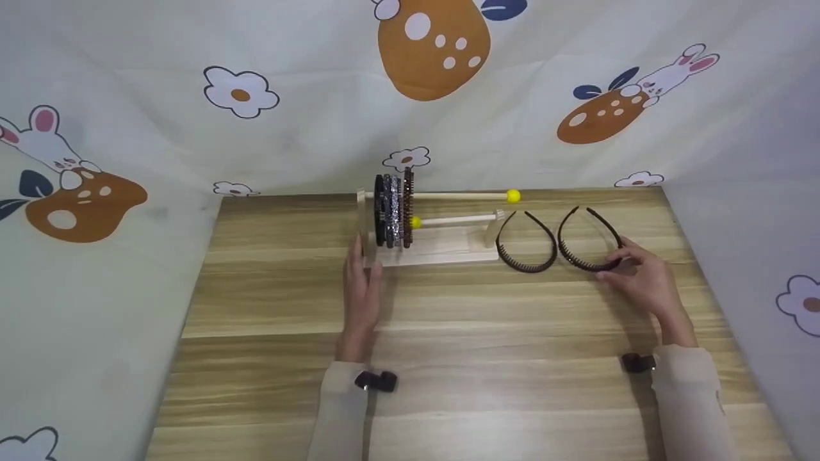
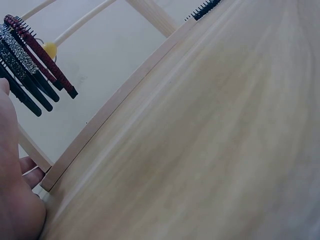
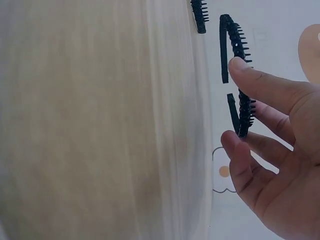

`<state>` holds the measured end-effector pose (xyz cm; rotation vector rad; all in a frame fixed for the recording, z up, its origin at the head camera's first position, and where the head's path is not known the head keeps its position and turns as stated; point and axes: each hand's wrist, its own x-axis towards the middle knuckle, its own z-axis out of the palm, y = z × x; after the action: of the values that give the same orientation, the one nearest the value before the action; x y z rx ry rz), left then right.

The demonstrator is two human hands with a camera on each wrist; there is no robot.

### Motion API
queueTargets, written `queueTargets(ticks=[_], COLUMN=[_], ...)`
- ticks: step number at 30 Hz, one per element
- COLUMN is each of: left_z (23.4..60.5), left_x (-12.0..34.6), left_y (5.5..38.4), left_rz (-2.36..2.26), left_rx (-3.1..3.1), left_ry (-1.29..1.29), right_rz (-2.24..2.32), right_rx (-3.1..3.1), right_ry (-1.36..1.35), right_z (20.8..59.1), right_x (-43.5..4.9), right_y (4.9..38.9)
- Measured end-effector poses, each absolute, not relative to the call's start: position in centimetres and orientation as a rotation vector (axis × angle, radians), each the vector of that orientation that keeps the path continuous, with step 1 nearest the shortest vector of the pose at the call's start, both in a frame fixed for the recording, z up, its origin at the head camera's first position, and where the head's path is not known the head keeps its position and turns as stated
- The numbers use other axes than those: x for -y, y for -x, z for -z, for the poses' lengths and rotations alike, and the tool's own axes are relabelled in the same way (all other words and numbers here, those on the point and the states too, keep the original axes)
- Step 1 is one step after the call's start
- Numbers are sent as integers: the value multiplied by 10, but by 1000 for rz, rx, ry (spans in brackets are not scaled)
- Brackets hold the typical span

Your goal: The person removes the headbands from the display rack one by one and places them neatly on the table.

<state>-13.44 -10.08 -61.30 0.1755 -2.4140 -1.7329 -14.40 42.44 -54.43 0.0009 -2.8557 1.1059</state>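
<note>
A wooden rack with two rods stands at the back of the table. Several headbands, black, glittery silver and reddish brown, hang together at its left end. My left hand grips the rack's left end, thumb in front; in the left wrist view its fingertips show behind the upright. To the right, my right hand holds a dark toothed headband by its right side, between thumb and fingers. Another dark toothed headband lies between it and the rack.
Yellow balls cap the upper rod and the lower rod, at its left end. A patterned cloth hangs behind and beside the wood-grain table.
</note>
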Motion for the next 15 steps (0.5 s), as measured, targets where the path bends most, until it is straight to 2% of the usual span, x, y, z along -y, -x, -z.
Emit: queueTargets(ticks=[9, 15], left_z=[611, 613], left_x=[101, 100], left_y=[132, 134], left_rz=[1762, 1753], left_rx=[2412, 2371], left_ry=[-218, -156], right_rz=[-1137, -1127], right_rx=[2878, 2876], right_ry=[24, 11], right_z=[549, 550], right_x=[-426, -426], right_y=[148, 149])
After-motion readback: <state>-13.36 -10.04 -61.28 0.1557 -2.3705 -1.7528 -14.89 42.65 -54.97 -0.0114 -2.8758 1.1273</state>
